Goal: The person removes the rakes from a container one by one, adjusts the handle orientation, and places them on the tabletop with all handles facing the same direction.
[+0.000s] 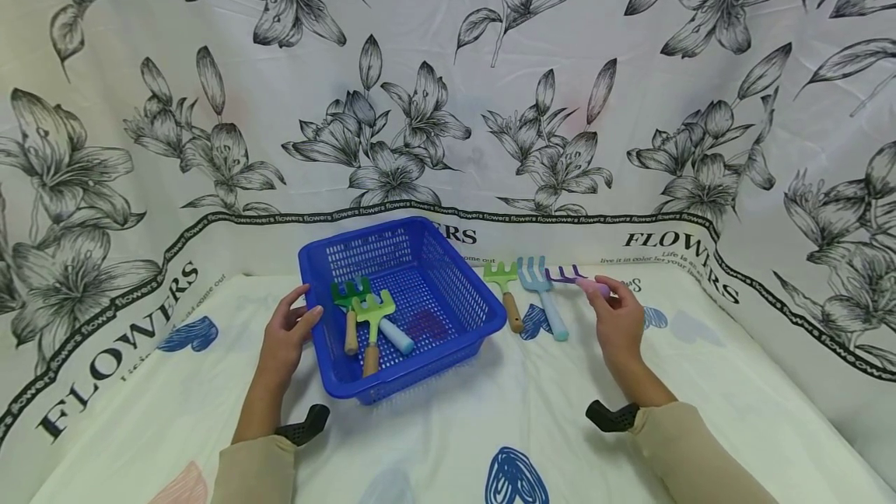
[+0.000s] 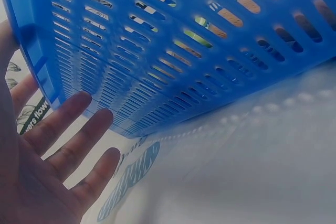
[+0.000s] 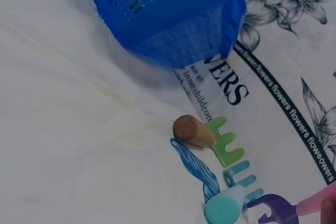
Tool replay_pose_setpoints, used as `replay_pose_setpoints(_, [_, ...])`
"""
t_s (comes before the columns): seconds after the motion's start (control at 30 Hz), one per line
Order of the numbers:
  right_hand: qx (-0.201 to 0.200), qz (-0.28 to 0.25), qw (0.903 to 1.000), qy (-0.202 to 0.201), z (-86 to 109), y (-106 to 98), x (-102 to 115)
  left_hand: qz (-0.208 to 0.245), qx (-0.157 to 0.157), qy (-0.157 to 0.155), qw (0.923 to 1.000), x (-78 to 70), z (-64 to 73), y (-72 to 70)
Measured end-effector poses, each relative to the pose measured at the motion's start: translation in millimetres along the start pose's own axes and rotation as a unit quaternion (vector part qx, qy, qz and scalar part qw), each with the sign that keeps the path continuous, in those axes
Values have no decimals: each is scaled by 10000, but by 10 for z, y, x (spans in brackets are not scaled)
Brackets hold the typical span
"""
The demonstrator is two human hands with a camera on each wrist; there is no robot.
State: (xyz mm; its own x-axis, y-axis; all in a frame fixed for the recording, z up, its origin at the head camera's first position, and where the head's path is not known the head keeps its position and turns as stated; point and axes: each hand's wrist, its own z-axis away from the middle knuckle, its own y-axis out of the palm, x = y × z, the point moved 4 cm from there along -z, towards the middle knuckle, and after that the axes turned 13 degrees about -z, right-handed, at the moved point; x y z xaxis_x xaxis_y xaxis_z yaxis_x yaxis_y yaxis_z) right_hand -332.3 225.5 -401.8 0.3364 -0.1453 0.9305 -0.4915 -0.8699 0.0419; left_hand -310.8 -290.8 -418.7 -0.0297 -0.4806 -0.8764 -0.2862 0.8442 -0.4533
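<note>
My left hand (image 1: 283, 337) holds the left rim of a blue plastic basket (image 1: 319, 364), thumb over the edge. The left wrist view shows several fingers (image 2: 79, 153) spread along the outside of its slotted wall. A light green hand rake (image 1: 374, 321), a dark green one (image 1: 351, 330) and a light blue handle (image 1: 397, 337) lie in the basket. My right hand (image 1: 621, 325) grips the pink handle of a small purple hand rake (image 1: 564, 277). Beside it on the cloth lie a light blue hand rake (image 1: 551, 309) and a light green one with a wooden handle (image 1: 513, 311).
A white cloth (image 1: 434, 434) with heart prints covers the surface. Behind it hangs a flower-printed curtain (image 1: 448, 162) with a dark lettered band. Black wrist mounts (image 1: 305, 425) sit at both sleeves.
</note>
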Motion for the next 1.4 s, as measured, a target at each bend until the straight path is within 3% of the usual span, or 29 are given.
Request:
replay_pose_setpoints(0.37, [2,436,9990,85,-46,-126,-89,30,2,25,10000,-18,10,-6])
replay_pose_setpoints(0.67, [-31,1182,9928,162,-107,-290,-245,4,14,-4,10000,-33,12,-5])
replay_pose_setpoints(0.9, [337,1699,9846,223,-126,-336,-338,13,20,2,10000,-42,23,-12])
replay_pose_setpoints(1.1, [831,1743,9803,424,-131,-308,-423,-18,-26,22,10000,-27,12,-10])
replay_pose_setpoints(1.4, [912,1993,9746,457,-138,-275,-488,-3,-5,-19,10000,-25,10,-3])
